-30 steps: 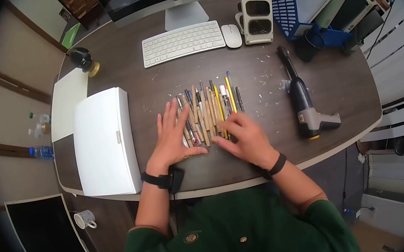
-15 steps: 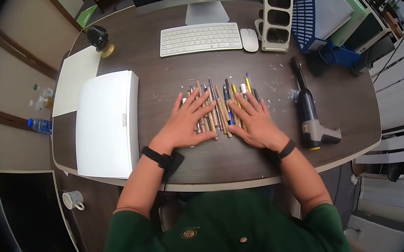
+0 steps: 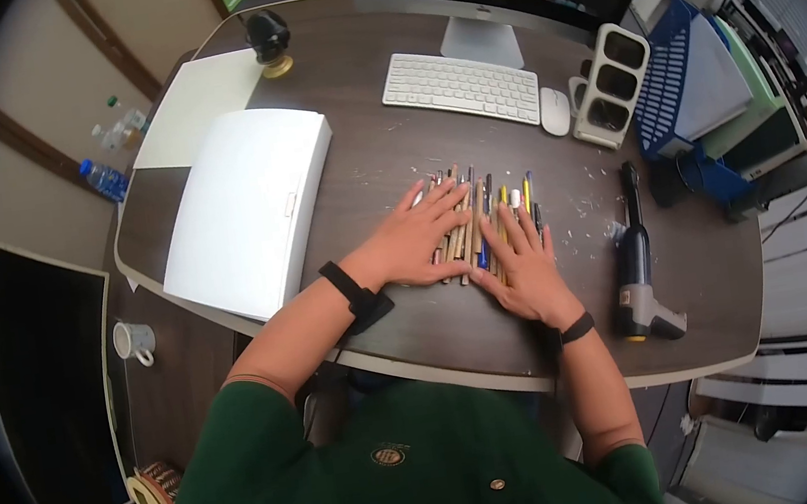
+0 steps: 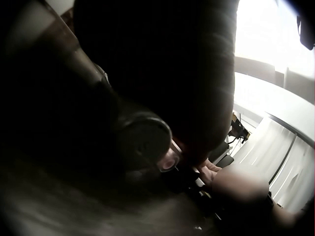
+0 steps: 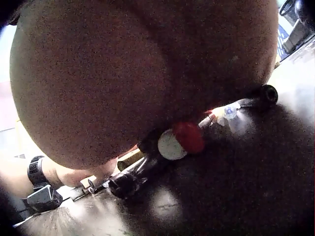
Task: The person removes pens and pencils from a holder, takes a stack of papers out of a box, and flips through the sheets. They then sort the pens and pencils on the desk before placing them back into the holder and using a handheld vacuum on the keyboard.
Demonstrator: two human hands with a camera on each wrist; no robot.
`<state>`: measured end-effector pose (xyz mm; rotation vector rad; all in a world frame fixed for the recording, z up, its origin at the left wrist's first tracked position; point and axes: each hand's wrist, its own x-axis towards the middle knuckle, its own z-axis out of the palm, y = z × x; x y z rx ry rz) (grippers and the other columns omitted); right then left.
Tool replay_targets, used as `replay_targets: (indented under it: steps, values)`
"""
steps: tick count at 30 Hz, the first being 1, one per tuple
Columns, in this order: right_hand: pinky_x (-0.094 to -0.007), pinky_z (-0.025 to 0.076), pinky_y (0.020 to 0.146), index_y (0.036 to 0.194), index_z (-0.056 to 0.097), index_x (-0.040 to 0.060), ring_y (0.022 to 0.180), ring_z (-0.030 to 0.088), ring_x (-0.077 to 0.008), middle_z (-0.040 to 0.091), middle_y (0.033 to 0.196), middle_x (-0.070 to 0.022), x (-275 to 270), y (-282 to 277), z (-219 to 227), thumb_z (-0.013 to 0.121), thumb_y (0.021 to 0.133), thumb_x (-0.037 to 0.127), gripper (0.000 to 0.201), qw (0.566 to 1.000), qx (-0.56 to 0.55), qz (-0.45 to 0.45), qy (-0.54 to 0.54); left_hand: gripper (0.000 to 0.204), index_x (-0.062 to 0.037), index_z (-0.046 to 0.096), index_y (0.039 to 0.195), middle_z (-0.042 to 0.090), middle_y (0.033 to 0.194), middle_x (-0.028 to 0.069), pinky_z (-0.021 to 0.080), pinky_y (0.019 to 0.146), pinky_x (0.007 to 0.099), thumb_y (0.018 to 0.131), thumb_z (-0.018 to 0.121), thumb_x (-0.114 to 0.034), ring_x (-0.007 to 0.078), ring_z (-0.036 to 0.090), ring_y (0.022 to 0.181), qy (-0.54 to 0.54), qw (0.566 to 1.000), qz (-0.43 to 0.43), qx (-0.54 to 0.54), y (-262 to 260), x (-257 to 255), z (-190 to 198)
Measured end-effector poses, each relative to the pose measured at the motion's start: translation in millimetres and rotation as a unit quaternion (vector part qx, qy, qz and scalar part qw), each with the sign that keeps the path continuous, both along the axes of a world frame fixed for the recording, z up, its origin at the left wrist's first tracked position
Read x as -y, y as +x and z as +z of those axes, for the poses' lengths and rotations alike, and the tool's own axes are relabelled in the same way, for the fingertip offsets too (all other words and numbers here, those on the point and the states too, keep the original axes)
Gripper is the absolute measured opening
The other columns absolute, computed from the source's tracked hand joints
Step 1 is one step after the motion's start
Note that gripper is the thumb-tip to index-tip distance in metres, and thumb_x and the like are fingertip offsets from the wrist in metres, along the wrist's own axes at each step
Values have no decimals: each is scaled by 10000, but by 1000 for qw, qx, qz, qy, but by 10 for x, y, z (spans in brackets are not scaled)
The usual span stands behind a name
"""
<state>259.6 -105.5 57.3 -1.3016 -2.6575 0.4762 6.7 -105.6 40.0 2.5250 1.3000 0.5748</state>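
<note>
Centrally, pens (image 3: 483, 256): slim, brown or coloured
Left hand (image 3: 414, 243): lies open across pens
Right hand (image 3: 531, 282): likewise open
Desk (image 3: 367, 161): dark, wood-grained
Upper right: perforated blue rack (image 3: 665, 69)

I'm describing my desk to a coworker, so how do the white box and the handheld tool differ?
The white box is plain and pale; the handheld tool is black and grey with a yellow end. The white box is broad and blocky, the handheld tool slender with an angled handle. The white box lies left of the pens, the handheld tool right. Both rest on the desk.
</note>
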Motion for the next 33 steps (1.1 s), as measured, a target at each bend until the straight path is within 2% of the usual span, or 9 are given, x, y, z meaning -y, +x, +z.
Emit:
replay_targets:
  steps: [2,7,10,16,22,25,28,31,33]
  values:
    - [-710,160,1172,1586,399,238,1556,165,-413,248,1680,-156,16,2,26,702,889,582,835,1000,-4,4,4,698,-43,550,1382,359,1622,199,152,1252,555,934,645,-569,376,249,1545,15,1000,14,-1,-13,18,-26]
    - [-692,160,1186,1579,410,223,1558,157,-414,238,1677,-172,31,-17,73,719,875,581,848,1000,12,6,2,622,-22,560,1347,379,1606,209,162,1248,554,962,624,-506,379,266,1538,9,999,44,5,-64,77,-26]
    - [-708,167,1174,1569,428,231,1549,173,-428,241,1677,-165,46,-23,64,733,852,594,860,1000,0,5,8,640,-22,535,1387,382,1608,198,158,1248,557,962,622,-493,369,267,1539,1,999,34,2,-39,72,-19]
    - [-720,158,1168,1560,446,244,1543,181,-444,235,1678,-170,32,15,31,761,814,618,892,1000,-9,12,4,759,-49,394,1553,349,1639,159,127,1253,570,977,593,-501,330,240,1557,-2,1000,3,-3,23,-17,-57]
    - [-707,109,1181,1560,445,239,1553,165,-440,224,1675,-200,35,71,37,816,786,563,918,996,-81,-10,-25,752,-122,371,1588,306,1662,148,110,1260,560,984,587,-513,323,220,1564,3,999,13,-44,-36,30,129]
    - [-694,95,1190,1566,431,188,1555,166,-436,221,1673,-216,94,118,90,841,784,494,934,991,-125,-37,-14,730,-132,398,1574,299,1664,150,119,1258,563,967,636,-460,329,222,1562,32,998,51,-28,-104,86,240]
    - [-666,98,1206,1568,413,126,1554,172,-435,219,1670,-228,142,251,122,854,785,434,950,985,-160,-70,4,720,-112,424,1552,309,1654,171,149,1250,574,943,683,-396,348,239,1552,77,986,133,-67,-271,185,546]
    - [-604,132,1228,1565,395,78,1546,195,-438,237,1662,-238,268,409,196,831,831,358,899,976,-185,-113,-2,716,-85,445,1529,320,1631,224,186,1239,575,923,711,-357,379,259,1537,70,951,272,-127,-528,345,844]
    - [-576,164,1231,1564,390,68,1536,219,-439,247,1656,-245,360,526,146,811,862,313,855,968,-203,-146,-6,717,-52,445,1520,346,1596,277,208,1229,582,933,697,-377,422,290,1510,36,914,365,-175,-770,437,1001]
